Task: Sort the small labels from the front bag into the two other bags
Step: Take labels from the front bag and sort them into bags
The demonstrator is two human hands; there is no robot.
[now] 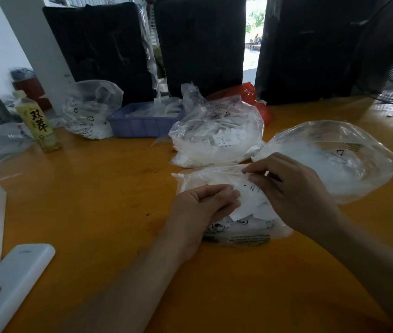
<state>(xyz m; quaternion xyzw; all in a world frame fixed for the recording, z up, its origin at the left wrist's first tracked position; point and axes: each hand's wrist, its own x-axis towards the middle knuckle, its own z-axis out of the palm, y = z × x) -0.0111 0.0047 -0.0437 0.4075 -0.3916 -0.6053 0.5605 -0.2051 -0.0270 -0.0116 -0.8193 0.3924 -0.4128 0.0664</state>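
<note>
Hands work at the clear plastic front bag (236, 227) of small white paper labels (250, 200), lying on the orange wooden table (94, 188): left hand (205, 205) curls its fingers on the bag's near side, right hand (289, 188) pinches one label at the mouth. Behind it sit the full clear bag of labels (217, 135) and, to the right, the nearly empty clear bag (334, 157), both close by

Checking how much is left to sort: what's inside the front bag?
The front bag holds white labels, one marked L. Both hands cover much of it, so the amount left is hidden.
</note>
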